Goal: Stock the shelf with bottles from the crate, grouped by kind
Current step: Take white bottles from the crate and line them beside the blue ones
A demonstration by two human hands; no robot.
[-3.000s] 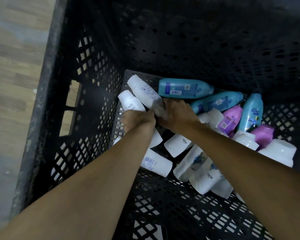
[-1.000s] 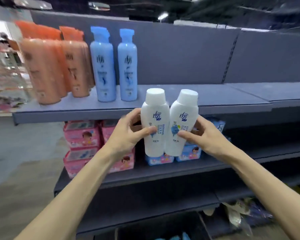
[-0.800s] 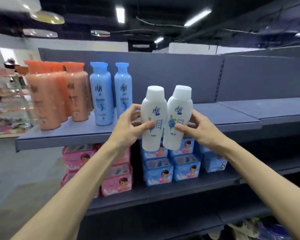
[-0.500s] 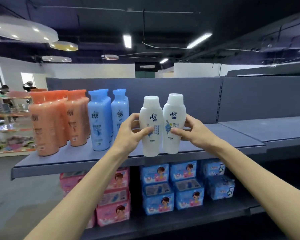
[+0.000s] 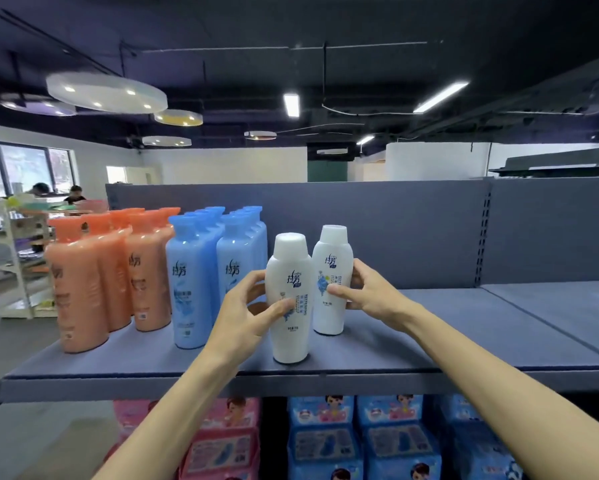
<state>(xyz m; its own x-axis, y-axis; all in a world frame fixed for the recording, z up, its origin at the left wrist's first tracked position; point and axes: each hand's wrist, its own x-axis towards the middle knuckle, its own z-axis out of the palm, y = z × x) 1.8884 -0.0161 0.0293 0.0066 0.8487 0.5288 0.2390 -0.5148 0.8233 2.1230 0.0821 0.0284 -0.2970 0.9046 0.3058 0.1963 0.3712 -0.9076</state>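
Head view: left hand point(image 5: 246, 317) grips the nearer white bottle point(image 5: 290, 299), right hand point(image 5: 367, 292) the farther white bottle point(image 5: 332, 278) — both seemingly seated on the shelf point(image 5: 464, 344), upright, labels forward, just right of the blue bottles point(image 5: 215, 271) — starting a white group.

You face a dark ceiling point(image 5: 360, 36) with round lamps point(image 5: 105, 92), white walls point(image 5: 221, 166), far-left windows point(image 5: 24, 168).
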